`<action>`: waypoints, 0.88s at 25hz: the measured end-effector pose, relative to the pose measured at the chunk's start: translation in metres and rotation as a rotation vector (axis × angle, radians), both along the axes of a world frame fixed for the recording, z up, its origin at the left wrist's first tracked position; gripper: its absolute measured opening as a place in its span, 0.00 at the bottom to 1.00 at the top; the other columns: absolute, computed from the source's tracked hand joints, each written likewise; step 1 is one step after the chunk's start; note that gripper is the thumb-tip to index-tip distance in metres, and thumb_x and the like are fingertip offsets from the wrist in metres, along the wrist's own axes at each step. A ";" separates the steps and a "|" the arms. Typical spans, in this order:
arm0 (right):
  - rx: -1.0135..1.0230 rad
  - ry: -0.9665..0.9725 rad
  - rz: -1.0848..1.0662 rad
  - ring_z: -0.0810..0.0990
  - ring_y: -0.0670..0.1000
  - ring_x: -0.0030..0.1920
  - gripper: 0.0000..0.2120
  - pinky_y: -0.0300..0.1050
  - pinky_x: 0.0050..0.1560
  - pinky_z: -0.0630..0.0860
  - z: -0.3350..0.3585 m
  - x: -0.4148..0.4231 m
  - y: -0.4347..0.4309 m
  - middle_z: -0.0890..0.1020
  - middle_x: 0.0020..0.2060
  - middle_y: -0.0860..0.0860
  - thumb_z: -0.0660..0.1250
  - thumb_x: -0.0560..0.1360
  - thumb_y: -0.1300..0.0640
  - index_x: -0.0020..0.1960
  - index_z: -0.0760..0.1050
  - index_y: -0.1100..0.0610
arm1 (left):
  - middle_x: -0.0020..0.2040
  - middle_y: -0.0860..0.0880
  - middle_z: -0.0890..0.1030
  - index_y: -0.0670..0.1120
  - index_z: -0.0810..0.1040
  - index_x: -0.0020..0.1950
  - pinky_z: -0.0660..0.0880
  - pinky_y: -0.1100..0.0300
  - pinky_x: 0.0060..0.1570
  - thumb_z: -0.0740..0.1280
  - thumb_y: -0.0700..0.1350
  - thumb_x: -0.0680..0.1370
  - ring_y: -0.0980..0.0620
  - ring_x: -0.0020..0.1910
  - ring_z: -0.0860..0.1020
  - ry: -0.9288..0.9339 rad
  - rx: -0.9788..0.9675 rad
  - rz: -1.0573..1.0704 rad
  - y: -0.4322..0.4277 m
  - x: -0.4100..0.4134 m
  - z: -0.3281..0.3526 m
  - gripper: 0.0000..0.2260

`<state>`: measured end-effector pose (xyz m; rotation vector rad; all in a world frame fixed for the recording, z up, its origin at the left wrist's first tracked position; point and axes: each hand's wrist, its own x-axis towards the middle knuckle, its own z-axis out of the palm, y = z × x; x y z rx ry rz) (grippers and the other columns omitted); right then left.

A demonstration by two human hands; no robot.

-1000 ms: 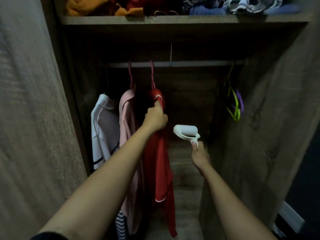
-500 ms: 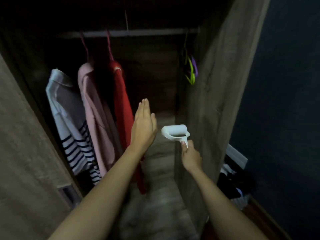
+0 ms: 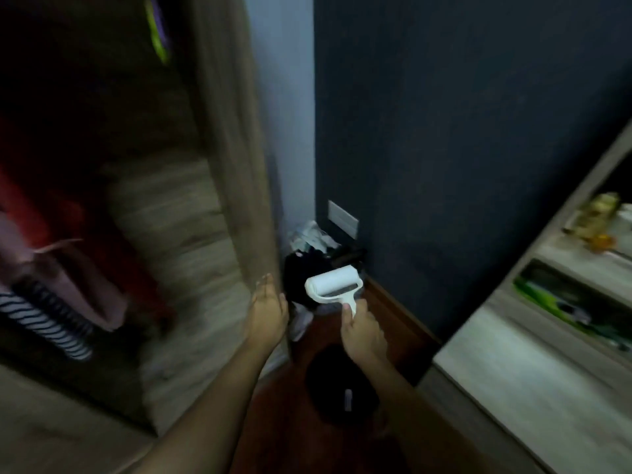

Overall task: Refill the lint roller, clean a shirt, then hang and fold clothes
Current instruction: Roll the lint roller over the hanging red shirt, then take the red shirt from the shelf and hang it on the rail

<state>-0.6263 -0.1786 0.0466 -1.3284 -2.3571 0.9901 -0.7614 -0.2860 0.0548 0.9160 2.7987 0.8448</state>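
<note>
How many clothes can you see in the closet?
3, at the left of the frame: a red garment uppermost, a pink garment below it, and a striped garment lowest. The view is blurred, and more may be hidden past the left edge.

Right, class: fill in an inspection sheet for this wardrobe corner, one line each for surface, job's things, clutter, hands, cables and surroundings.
Surface: wooden floor, partly covered.
Job's things: white lint roller, raised; hanging clothes in the wardrobe, blurred.
Clutter: clothes pile in the corner; dark item on the floor.
Hands: right hand grips the roller's handle; left hand open, beside the wardrobe panel.
Cables: nothing seen.
Surroundings: dark wall with pale plate; shelf unit at right.
</note>
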 end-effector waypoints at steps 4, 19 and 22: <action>-0.016 -0.020 -0.104 0.77 0.62 0.55 0.16 0.51 0.52 0.72 -0.032 0.114 0.065 0.77 0.55 0.61 0.55 0.79 0.52 0.63 0.65 0.60 | 0.72 0.33 0.64 0.32 0.57 0.73 0.58 0.52 0.71 0.55 0.43 0.80 0.38 0.72 0.63 -0.074 -0.036 -0.064 0.079 0.106 -0.032 0.24; 0.013 -0.288 -0.407 0.80 0.60 0.39 0.14 0.49 0.34 0.75 -0.099 0.352 0.204 0.77 0.45 0.63 0.62 0.75 0.59 0.58 0.70 0.66 | 0.77 0.40 0.53 0.39 0.52 0.76 0.50 0.56 0.74 0.51 0.49 0.82 0.44 0.77 0.52 0.002 -0.317 -0.557 0.249 0.328 -0.107 0.25; 0.028 -0.314 -0.366 0.79 0.64 0.43 0.14 0.52 0.39 0.76 -0.108 0.358 0.220 0.77 0.49 0.66 0.60 0.77 0.60 0.59 0.71 0.67 | 0.77 0.40 0.53 0.39 0.52 0.76 0.50 0.53 0.74 0.52 0.49 0.82 0.43 0.77 0.51 0.002 -0.323 -0.583 0.266 0.339 -0.120 0.25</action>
